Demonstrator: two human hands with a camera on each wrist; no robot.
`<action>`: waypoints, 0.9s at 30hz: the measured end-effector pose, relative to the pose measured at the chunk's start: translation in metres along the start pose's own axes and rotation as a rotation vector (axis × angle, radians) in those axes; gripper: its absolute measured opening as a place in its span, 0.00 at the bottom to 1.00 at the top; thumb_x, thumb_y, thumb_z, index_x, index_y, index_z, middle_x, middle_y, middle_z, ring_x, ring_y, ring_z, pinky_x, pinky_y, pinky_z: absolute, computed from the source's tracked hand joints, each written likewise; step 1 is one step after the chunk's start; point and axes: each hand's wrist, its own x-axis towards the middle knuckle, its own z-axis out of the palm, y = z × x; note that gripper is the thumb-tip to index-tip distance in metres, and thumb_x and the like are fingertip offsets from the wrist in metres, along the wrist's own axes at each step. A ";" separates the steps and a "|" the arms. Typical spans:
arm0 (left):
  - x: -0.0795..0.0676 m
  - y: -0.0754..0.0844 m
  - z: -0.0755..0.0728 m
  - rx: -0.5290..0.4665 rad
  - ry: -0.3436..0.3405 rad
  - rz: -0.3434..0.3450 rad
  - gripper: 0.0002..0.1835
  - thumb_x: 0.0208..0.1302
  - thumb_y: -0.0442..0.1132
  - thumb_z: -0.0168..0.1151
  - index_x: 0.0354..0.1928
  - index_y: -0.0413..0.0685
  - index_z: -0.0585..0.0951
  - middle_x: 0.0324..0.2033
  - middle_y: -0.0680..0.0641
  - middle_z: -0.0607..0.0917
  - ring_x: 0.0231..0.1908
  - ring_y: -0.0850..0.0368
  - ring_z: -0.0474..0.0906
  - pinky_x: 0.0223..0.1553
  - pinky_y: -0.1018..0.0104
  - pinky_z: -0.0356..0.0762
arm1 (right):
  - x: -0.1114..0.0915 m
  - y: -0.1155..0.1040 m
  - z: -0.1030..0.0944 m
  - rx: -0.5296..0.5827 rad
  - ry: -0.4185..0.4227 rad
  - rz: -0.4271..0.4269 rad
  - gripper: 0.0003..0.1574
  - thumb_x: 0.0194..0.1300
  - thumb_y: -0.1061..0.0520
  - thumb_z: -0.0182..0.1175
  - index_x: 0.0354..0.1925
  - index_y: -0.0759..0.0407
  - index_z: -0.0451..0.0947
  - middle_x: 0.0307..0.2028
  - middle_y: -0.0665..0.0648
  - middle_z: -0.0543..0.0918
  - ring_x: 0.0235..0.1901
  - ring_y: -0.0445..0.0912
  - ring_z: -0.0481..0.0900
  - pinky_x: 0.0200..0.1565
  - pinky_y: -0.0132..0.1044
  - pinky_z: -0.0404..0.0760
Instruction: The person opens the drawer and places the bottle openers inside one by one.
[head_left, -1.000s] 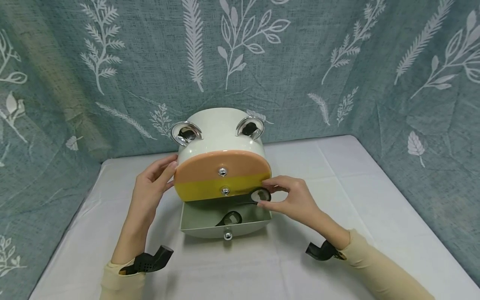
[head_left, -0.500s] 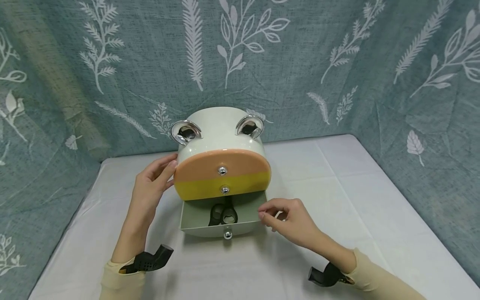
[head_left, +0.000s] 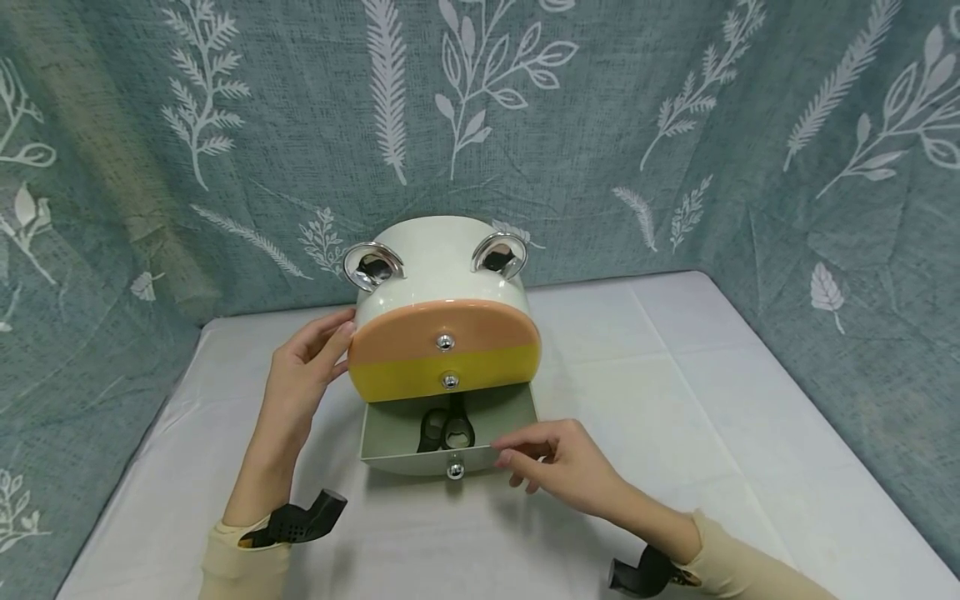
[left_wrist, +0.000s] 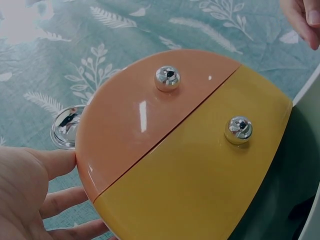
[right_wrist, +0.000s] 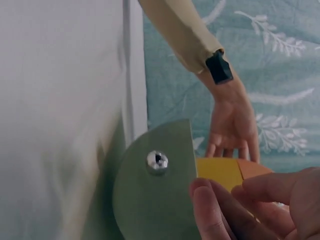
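Observation:
A frog-shaped drawer box point(head_left: 442, 262) with silver-rimmed eyes stands at the table's middle. Its green bottom drawer point(head_left: 401, 466) is pulled out, and black-handled scissors point(head_left: 456, 407) lie inside, their blades hidden under the yellow front. My left hand point(head_left: 296, 379) touches the box's left side with its fingertips; the left wrist view shows its fingers spread against the rim. Nothing is held by my right hand point(head_left: 573, 467), which has loosely bent fingers at the right end of the drawer's front edge. In the right wrist view, its fingertips overlap that edge beside the silver knob point(right_wrist: 157, 163).
The orange top drawer point(head_left: 390, 333) and yellow middle drawer point(head_left: 397, 380) are closed, each with a silver knob. A white cloth point(head_left: 675, 450) covers the table. Behind and along both sides hangs a blue-green leaf-patterned curtain point(head_left: 315, 125).
My right hand let go of a scissors handle, came out of the drawer and moved toward the drawer's front edge. The scissors' handles now lie together inside. My left hand stayed put.

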 end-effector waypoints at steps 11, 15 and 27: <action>-0.001 0.001 0.000 0.007 0.004 -0.007 0.31 0.70 0.56 0.58 0.69 0.49 0.71 0.60 0.45 0.74 0.58 0.56 0.72 0.50 0.71 0.78 | 0.003 0.011 0.026 0.081 -0.048 0.041 0.15 0.68 0.58 0.64 0.51 0.62 0.84 0.38 0.57 0.88 0.28 0.56 0.86 0.24 0.43 0.85; -0.001 0.001 0.000 0.012 0.005 -0.008 0.31 0.70 0.56 0.58 0.69 0.49 0.72 0.60 0.45 0.74 0.59 0.55 0.72 0.51 0.70 0.78 | 0.006 0.016 0.035 0.107 -0.032 0.047 0.16 0.68 0.59 0.65 0.53 0.59 0.84 0.42 0.58 0.87 0.26 0.58 0.85 0.22 0.43 0.85; 0.000 0.001 0.000 0.001 -0.001 0.002 0.31 0.70 0.55 0.58 0.69 0.48 0.72 0.60 0.44 0.75 0.58 0.56 0.72 0.50 0.71 0.78 | 0.013 0.024 0.046 0.151 0.038 0.096 0.15 0.68 0.58 0.64 0.52 0.56 0.85 0.42 0.60 0.87 0.21 0.59 0.84 0.19 0.46 0.83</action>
